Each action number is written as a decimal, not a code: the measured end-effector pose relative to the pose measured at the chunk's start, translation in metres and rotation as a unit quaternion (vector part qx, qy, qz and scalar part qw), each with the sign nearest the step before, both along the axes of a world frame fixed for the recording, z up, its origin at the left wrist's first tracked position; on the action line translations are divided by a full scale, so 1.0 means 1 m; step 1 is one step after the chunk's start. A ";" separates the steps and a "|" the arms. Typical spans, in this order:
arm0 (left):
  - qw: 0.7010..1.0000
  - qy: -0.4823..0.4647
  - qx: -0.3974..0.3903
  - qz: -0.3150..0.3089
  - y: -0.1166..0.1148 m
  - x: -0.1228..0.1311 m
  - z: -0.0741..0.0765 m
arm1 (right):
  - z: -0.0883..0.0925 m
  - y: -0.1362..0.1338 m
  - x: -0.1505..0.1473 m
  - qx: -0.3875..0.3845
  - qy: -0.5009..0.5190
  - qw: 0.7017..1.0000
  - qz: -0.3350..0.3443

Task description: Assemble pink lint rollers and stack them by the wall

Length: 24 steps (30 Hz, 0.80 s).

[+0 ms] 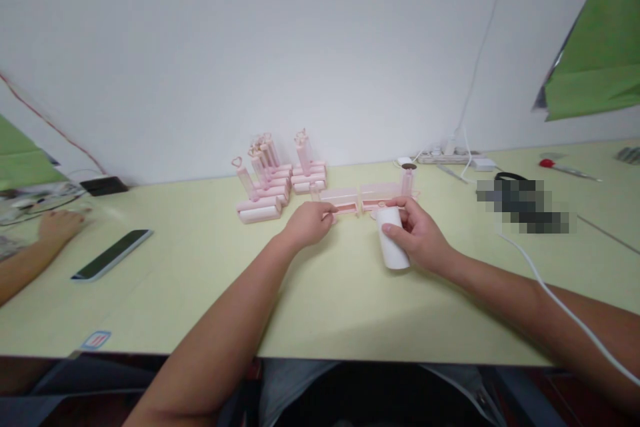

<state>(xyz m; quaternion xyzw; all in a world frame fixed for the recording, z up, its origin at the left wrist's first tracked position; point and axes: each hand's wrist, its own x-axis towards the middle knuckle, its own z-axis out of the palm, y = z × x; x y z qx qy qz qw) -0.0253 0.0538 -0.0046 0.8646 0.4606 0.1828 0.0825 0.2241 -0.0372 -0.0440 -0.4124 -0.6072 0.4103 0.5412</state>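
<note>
My right hand (417, 233) is closed round a white paper roll (393, 240), tilted above the near part of the table. Just behind it lies a pink lint roller case (380, 193), with a clear pink handle (407, 181) standing at its right end. My left hand (310, 221) has its fingers curled at the left end of another pink case (343, 201), pinching its near edge. Part of that grip is hidden by the hand. Several pink lint rollers (260, 208) with white rolls and upright handles stand grouped behind and left of my left hand.
A phone (113, 253) lies on the table (200, 240) at left, near another person's hand (60, 227). A black device (104, 185) stands by the wall. At right are a power strip (450, 157), a white cable (545, 287) and a red-handled screwdriver (565, 167).
</note>
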 end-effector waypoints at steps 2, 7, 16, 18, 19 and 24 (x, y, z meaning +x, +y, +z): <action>0.999 0.027 -0.017 -0.014 -0.006 0.003 -0.002 | 0.001 0.001 0.001 -0.001 0.005 1.000 -0.012; 0.997 0.045 -0.044 -0.050 -0.021 0.013 0.001 | 0.000 0.006 0.003 -0.007 0.029 0.999 -0.018; 0.991 0.048 -0.068 -0.109 -0.029 0.020 0.000 | -0.002 0.009 0.004 -0.002 0.033 0.999 -0.033; 0.992 0.046 -0.063 -0.098 -0.028 0.020 -0.002 | -0.001 0.010 0.005 -0.008 0.041 0.998 -0.036; 0.993 0.044 -0.058 -0.093 -0.027 0.020 -0.003 | -0.001 0.011 0.005 -0.015 0.049 0.998 -0.039; 0.996 -0.038 -0.054 -0.061 -0.018 0.020 -0.007 | -0.002 0.016 0.008 -0.076 0.114 0.989 -0.059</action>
